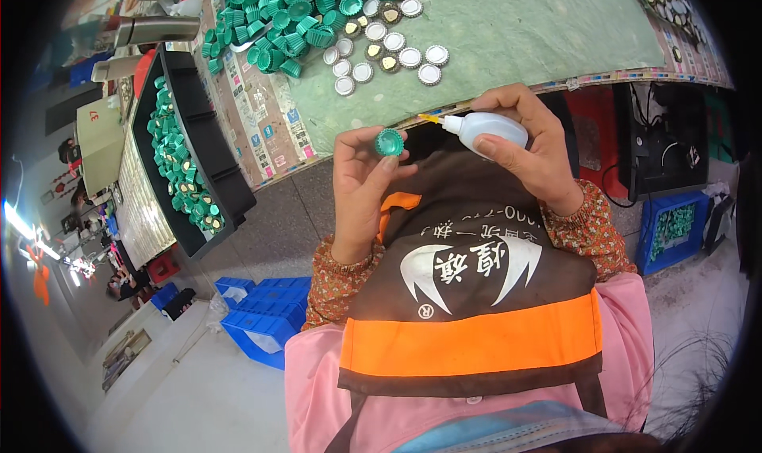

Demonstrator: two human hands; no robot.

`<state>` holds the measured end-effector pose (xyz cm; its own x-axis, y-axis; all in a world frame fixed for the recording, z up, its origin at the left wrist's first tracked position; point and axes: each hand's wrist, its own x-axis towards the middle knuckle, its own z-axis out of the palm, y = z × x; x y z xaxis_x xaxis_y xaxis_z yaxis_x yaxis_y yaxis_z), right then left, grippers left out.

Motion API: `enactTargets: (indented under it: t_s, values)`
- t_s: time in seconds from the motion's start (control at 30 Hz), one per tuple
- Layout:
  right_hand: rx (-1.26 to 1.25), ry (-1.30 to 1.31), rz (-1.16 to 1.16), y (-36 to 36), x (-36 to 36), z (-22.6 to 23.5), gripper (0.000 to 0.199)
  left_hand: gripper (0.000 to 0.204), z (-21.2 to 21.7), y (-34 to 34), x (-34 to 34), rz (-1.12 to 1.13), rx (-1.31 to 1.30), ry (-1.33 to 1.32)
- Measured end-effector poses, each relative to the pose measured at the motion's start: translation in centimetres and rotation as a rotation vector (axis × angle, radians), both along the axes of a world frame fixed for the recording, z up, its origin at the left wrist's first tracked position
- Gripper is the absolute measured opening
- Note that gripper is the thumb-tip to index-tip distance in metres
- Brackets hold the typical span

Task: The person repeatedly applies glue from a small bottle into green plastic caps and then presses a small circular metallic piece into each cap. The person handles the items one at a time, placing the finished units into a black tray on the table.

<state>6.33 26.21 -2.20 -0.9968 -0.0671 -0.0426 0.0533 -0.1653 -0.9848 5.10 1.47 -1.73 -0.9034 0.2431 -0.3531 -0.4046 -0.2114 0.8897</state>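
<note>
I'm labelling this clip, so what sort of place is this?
Probably an assembly workshop: green cups piled on the workbench, a black bin of similar pieces, and a squeeze bottle in the right hand.

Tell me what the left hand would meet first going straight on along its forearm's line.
Probably the green table cover, at its near edge; if the left hand is above it, which the view leaves unclear, the silver-rimmed white discs come next.

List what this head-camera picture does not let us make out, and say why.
All head view:
Base of the round green fluted cup: faces away from the camera.
Part of the white plastic squeeze bottle: covered by the right hand.
Rest of the heap of green fluted cups: cut off by the top edge.
Distant people, left: too small.
</note>
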Motion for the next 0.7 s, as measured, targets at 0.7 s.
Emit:
enactTargets:
  t_s: [0.7]
  values:
    - [-0.034, 0.001, -0.071, 1.7, -1.2, 0.2, 0.034, 0.041, -1.1, -0.6, -1.9, -0.015, 0.026, 0.461]
